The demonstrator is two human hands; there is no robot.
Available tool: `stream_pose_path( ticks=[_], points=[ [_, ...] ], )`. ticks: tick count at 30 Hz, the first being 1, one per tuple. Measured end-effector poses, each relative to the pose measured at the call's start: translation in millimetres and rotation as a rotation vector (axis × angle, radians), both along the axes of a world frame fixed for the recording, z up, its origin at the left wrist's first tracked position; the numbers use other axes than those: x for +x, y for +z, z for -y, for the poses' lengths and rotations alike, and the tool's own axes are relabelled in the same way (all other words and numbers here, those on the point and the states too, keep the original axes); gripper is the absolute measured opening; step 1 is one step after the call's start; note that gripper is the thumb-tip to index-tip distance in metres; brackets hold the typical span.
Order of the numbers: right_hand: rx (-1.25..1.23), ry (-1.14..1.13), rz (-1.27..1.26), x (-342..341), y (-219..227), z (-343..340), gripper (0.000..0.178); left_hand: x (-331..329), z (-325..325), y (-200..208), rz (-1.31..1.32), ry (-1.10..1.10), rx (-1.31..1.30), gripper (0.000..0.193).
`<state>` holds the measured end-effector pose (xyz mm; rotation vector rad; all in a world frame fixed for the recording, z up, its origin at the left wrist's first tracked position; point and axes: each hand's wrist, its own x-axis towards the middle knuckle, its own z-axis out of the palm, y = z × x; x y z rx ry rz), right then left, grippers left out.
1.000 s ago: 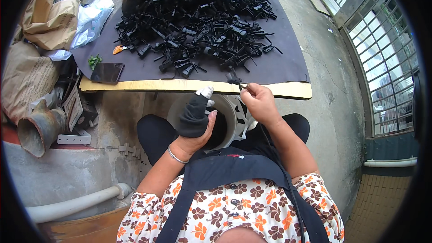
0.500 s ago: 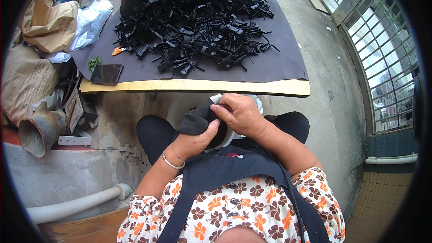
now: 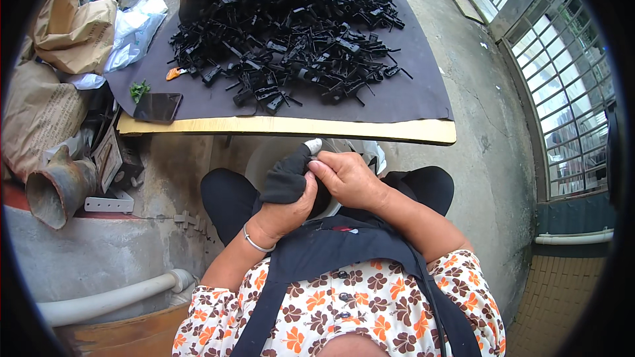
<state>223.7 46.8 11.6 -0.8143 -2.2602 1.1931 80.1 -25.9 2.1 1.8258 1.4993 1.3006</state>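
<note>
Above a pale bucket [image 3: 256, 160] between my knees, my hands meet close together. Black cloth [image 3: 284, 182], like part of a glove, covers the fingers of my left hand [image 3: 294, 208], with a white wrapped tip [image 3: 313, 145] at its far end. The left thumb is bare and pressed in toward the fingers. My right hand [image 3: 347, 175] is closed in a pinch, thumb against forefinger, right beside the cloth's edge. Whatever lies between the fingertips is too small or hidden to make out. The bucket's contents look dark and are mostly covered by my hands.
Just ahead stands a table with a yellowish edge [image 3: 291, 127], bearing a heap of black plastic clip-like parts [image 3: 297, 46]. A phone [image 3: 157, 108] and green leaves [image 3: 139, 90] lie at its left corner. Paper bags [image 3: 46, 119] and a rusty pipe piece [image 3: 59, 185] sit at left.
My right hand has shifted slightly down and its fingers have drawn in, showing more of the white tip. My left hand stays nearly in place.
</note>
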Motion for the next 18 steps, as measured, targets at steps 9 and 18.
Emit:
stream_pose_path(
  ticks=[9,18],
  points=[
    [-0.219,0.029,-0.23,-8,-17,1,0.029,1,3,3,-0.2,0.132,0.146,0.035],
    [0.024,0.088,-0.067,18,-21,-15,0.015,-13,4,4,0.759,0.037,-0.386,0.033]
  ],
)
